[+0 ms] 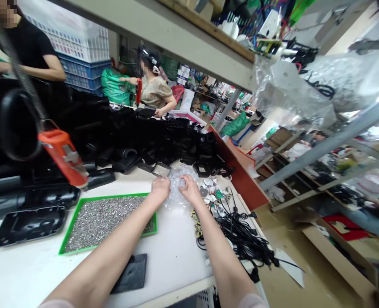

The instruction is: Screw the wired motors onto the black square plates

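Touching clear plastic (pixel 175 192), left fingers (pixel 164 185) curl closed, right fingers (pixel 187 179) part slightly.

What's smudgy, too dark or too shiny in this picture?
In the head view: the clear plastic by the left hand and right hand looks hazy; the pile of black parts sinks into near-solid black; the upper-right plastic sheeting shines with white glare; the far-right edge looks smeared.

Crumpled clear plastic (pixel 177 183) on white tabletop (pixel 173 248)
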`<state>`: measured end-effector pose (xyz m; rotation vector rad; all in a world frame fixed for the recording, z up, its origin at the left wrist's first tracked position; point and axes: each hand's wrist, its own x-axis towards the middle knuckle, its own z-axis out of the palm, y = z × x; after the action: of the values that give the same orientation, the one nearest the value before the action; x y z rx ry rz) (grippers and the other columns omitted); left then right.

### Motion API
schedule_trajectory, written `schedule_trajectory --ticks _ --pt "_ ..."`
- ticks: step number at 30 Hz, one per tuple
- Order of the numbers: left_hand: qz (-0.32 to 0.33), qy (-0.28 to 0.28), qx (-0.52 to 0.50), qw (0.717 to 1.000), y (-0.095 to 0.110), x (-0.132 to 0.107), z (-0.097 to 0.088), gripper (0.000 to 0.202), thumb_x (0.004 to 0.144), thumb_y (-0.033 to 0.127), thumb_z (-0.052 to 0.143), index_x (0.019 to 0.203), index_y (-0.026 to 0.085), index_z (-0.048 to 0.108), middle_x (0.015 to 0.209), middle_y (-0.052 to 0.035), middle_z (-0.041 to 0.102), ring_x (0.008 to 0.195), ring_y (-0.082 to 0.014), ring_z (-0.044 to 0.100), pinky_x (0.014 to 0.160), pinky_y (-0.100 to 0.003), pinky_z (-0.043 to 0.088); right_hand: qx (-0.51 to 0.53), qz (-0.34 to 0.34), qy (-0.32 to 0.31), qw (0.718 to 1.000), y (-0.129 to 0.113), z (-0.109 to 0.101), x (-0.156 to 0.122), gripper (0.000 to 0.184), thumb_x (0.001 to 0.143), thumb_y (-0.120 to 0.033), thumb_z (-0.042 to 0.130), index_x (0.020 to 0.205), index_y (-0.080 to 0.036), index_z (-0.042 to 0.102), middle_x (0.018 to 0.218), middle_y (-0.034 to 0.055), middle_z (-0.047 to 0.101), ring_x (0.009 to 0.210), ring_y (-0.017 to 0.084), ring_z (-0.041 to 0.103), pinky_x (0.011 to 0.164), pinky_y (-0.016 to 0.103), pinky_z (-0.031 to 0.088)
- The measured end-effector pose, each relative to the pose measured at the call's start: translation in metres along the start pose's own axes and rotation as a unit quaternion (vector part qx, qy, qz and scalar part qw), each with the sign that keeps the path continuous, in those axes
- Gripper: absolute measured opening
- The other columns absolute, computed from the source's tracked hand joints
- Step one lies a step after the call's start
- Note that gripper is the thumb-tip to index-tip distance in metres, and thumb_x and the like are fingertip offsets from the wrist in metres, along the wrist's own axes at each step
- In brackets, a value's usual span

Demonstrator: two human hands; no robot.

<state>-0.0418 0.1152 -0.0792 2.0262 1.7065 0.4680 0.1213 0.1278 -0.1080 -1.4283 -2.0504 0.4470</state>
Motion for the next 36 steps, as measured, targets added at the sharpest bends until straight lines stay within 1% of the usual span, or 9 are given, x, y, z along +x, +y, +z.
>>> schedule_trajectory --ticks 3,7,11,16,24,27,29,32,36 --pt "-0.055 0.030 -0.173 0.983 -0.008 -0.019 -0.009 0.023 0.092 0.031 0.059 0.108 0.018 0.067 0.116 -0.0083 0.067 0.110 -0.0247 0.062 0.095 -0.042 0.050 0.014 0.014 -0.004 1.000 -0.005 0.000 0.007 0.047 0.070 -0.006 0.059 0.115 -0.017 0.064 0.124 0.0107 0.060 0.117 0.025 0.053 0.107 0.043 0.039" --pt "-0.125 0.045 -0.407 0.904 -0.011 -0.056 -0.014 0.032 0.096 0.028 0.047 0.122 0.018 0.063 0.111 -0.0087 0.071 0.094 -0.0192 0.070 0.076 -0.028 0.058 0.069 0.041 0.000 0.997 -0.020 -0.009 0.000 0.044 0.073 -0.009 0.059 0.115 -0.017 0.066 0.123 0.0111 0.065 0.110 0.024 0.060 0.103 0.042 0.044" --pt "-0.180 0.011 -0.554 0.813 -0.015 -0.105 -0.010 0.033 0.092 0.025 0.056 0.124 0.019 0.062 0.106 -0.0092 0.072 0.080 -0.0140 0.071 0.066 -0.023 0.059 0.148 0.075 0.012 0.986 -0.052 -0.013 -0.049 0.032 0.089 -0.031 0.051 0.112 -0.019 0.070 0.110 0.0092 0.072 0.094 0.021 0.067 0.090 0.039 0.052" --pt "-0.249 -0.013 -0.675 0.695 -0.023 -0.168 0.003 0.046 0.075 0.034 0.077 0.118 0.021 0.067 0.102 -0.0060 0.073 0.077 -0.0132 0.069 0.065 -0.021 0.058 0.258 0.115 -0.043 0.958 -0.106 0.003 -0.132 0.033 0.087 -0.042 0.057 0.102 -0.020 0.075 0.087 0.0043 0.076 0.072 0.017 0.066 0.069 0.030 0.056" --pt "-0.291 -0.029 -0.641 0.710 -0.039 -0.235 0.009 0.071 0.064 0.057 0.078 0.122 0.019 0.065 0.110 -0.0103 0.072 0.094 -0.0214 0.069 0.078 -0.029 0.057 0.489 0.298 -0.022 0.820 -0.138 0.043 -0.186 0.034 0.065 -0.046 0.077 0.081 -0.016 0.073 0.057 -0.0010 0.062 0.046 0.009 0.048 0.039 0.019 0.041" --pt "-0.289 -0.059 -0.612 0.733 -0.052 -0.248 0.010 0.062 0.060 0.055 0.080 0.107 0.016 0.073 0.096 -0.0106 0.076 0.086 -0.0231 0.071 0.071 -0.029 0.057 0.496 0.312 -0.027 0.810 -0.144 0.048 -0.195 0.037 0.064 -0.048 0.077 0.080 -0.015 0.069 0.059 -0.0012 0.060 0.046 0.008 0.048 0.040 0.020 0.044" --pt "-0.261 -0.082 -0.569 0.775 -0.062 -0.257 0.010 0.053 0.058 0.054 0.081 0.095 0.017 0.076 0.086 -0.0087 0.076 0.080 -0.0245 0.071 0.068 -0.030 0.057 0.474 0.302 -0.032 0.826 -0.151 0.045 -0.202 0.033 0.068 -0.046 0.075 0.080 -0.016 0.068 0.067 0.0004 0.064 0.049 0.009 0.050 0.044 0.021 0.046" --pt "-0.173 -0.065 -0.449 0.874 -0.078 -0.274 0.008 0.038 0.071 0.053 0.070 0.094 0.023 0.077 0.087 -0.0055 0.077 0.086 -0.0271 0.071 0.081 -0.037 0.057 0.346 0.236 -0.051 0.907 -0.161 0.037 -0.214 0.021 0.080 -0.037 0.067 0.085 -0.018 0.068 0.078 0.0037 0.069 0.057 0.012 0.057 0.054 0.025 0.051" --pt "-0.006 0.057 -0.182 0.982 -0.099 -0.282 0.003 0.044 0.081 0.045 0.062 0.121 0.027 0.067 0.123 -0.0063 0.067 0.113 -0.0296 0.061 0.101 -0.044 0.046 0.072 -0.021 -0.029 0.997 -0.161 0.037 -0.227 0.017 0.092 -0.020 0.052 0.097 -0.020 0.068 0.092 0.0068 0.072 0.083 0.019 0.065 0.078 0.034 0.053"
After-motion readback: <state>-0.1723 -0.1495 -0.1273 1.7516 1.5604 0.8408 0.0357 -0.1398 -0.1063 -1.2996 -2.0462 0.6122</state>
